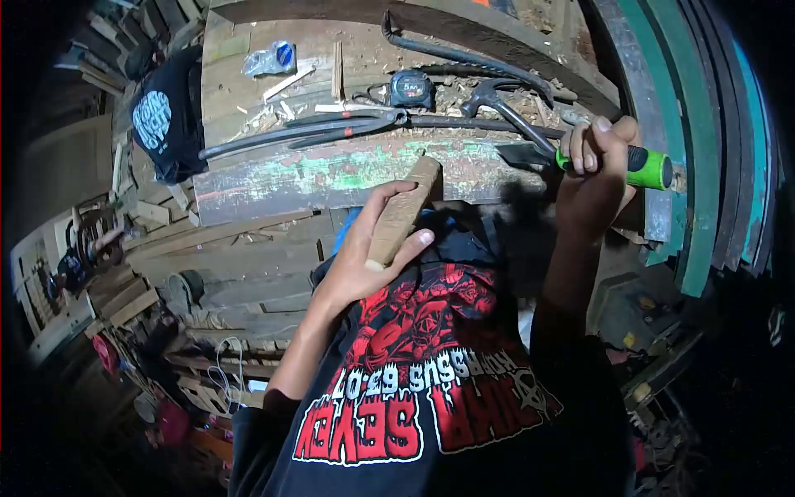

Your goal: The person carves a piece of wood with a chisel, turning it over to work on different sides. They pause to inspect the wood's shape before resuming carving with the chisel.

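Note:
My left hand (356, 257) grips a pale wooden block (402, 217), with the thumb on one side and the fingers on the other. The block slants, its far end by the worn, green-flecked bench edge (315, 172) and its near end toward my shirt. In my closed right hand (598, 157) is a chisel (650, 169) with a green and black handle; its dark flat blade points left, apart from the block. Just beyond the blade lies a claw hammer (489, 98), the end of its handle hidden near my right hand.
Across the bench lie long metal pincers (356, 124), a tape measure (411, 89), a bent metal bar (464, 55), a crumpled plastic wrapper (269, 60) and wood shavings. Green-painted boards (700, 149) stand at the right. A dark cloth (168, 116) hangs at the left, above scrap wood.

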The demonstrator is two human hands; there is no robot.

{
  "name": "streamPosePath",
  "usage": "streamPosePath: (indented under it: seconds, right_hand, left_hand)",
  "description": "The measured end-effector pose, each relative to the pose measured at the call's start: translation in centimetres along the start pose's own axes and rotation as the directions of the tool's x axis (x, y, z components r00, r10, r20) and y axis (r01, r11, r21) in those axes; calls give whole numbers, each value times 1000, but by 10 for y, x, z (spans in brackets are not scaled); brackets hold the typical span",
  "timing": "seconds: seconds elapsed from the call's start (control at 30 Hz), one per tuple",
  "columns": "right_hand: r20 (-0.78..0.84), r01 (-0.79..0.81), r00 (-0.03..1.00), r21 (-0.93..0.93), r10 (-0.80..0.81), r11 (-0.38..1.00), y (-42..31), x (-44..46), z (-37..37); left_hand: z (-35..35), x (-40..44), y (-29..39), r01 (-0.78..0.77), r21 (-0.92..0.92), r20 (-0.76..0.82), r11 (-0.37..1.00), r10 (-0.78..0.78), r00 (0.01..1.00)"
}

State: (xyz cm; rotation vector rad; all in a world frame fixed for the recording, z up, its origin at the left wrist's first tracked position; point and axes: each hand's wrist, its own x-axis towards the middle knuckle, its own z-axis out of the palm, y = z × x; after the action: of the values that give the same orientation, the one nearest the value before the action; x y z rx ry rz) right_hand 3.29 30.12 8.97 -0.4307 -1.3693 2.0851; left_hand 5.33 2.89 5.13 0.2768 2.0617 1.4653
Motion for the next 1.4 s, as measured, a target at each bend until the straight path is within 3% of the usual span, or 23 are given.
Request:
streamPosePath:
  seconds: [0.07,0.1,0.3,0.33,0.4,0.47,0.5,0.57,0.7,0.73,0.8,0.83,0.93,0.97,1.07,1.1,1.13,1.33,1.4]
  right_hand:
    - [-118,13,992,-191,-36,981,-1,-7,-12]
    - [-127,6,991,-210,-33,978,0,-11,-20]
    - [-416,-153,900,-20,131,988,12,-53,-71]
    - [-405,-145,905,2,134,989,10,-58,-71]
    - [-383,-125,914,45,133,991,3,-69,-70]
    - [-410,-77,912,-100,29,992,-4,-74,-56]
    - [-392,-48,920,-179,-26,983,-5,-77,-54]
    - [-384,-54,918,-369,-99,928,-11,-84,-49]
    - [-420,-58,905,-286,-71,956,-9,-88,-32]
    - [-414,-66,908,-280,-59,958,-5,-90,-32]
    - [-400,-82,916,-271,-35,959,-1,-92,-29]
    - [-414,-87,910,-281,-39,956,1,-94,-24]
    - [-427,-79,902,-313,-66,946,11,-95,-12]
    - [-418,-68,905,-324,-79,944,14,-95,-10]
    - [-447,-83,893,-293,-59,952,14,-100,-1]
    - [-451,-93,891,-289,-49,953,13,-99,1]
    - [-450,-97,892,-283,-43,954,11,-96,4]
    - [-442,-55,890,-347,-111,936,9,-85,17]
    - [-421,-13,893,-370,-155,929,7,-90,14]
  left_hand:
    - [-18,0,-2,141,-83,9,987,-140,990]
    - [-23,1,-9,119,-83,-42,989,-123,992]
    - [-52,14,-31,39,-50,-98,998,-44,994]
    - [-55,17,-30,15,-31,-100,999,-18,995]
    - [-61,21,-23,107,-103,-115,989,-119,986]
    - [-71,28,-21,170,-122,-118,978,-184,976]
    - [-76,33,-32,91,-178,-139,980,-117,983]
    - [-89,39,-34,46,-102,-158,994,-62,985]
    - [-101,34,-31,-1,24,-165,1000,5,986]
    - [-102,32,-30,77,-20,-131,997,-79,988]
    - [-104,29,-34,36,12,-108,999,-35,994]
    - [-104,27,-28,83,-13,-82,996,-84,993]
    - [-103,29,-55,-37,-10,-82,999,36,996]
    - [-102,29,-54,31,-80,-86,996,-38,996]
    - [-100,26,-38,56,-28,-93,998,-59,994]
    - [-99,25,-42,74,-116,-83,990,-84,993]
    - [-99,22,-34,-4,-4,-124,1000,4,992]
    - [-98,18,-25,-126,-90,-147,988,112,983]
    - [-98,13,0,-189,-23,-180,982,182,967]
